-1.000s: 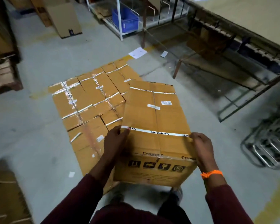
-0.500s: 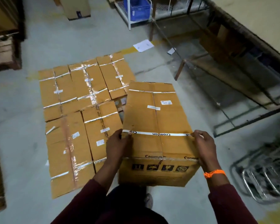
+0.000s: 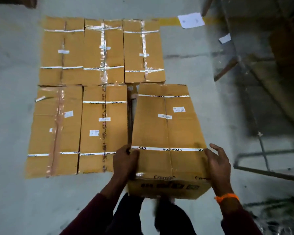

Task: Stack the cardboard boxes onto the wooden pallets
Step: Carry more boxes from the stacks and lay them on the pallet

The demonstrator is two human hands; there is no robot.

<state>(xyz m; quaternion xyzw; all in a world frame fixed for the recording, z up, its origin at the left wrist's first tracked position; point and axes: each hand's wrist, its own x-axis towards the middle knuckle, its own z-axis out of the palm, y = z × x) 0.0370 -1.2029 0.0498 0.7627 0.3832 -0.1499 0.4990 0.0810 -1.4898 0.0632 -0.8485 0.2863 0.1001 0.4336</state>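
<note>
cardboard boxes (image 3: 168, 133): 6 | paper sheets (image 3: 191, 20): 2 | hands (image 3: 126, 160): 2 | orange wristband (image 3: 227, 197): 1

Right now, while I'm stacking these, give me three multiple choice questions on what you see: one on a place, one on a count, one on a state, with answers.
1. Where is the carried box relative to the laid boxes?
A. at the block's front right corner
B. at its far left
C. on top of the back row

2. How many boxes lie flat in the block?
A. three
B. five
C. eight

3. How is the carried box held?
A. by one hand alone
B. untouched on the floor
C. between both hands

Answers:
1 A: it is right of the front middle box and in front of the back right box.
2 B: three in the back row, two in front.
3 C: the left hand grips its left edge and the right hand presses its right side.
</note>
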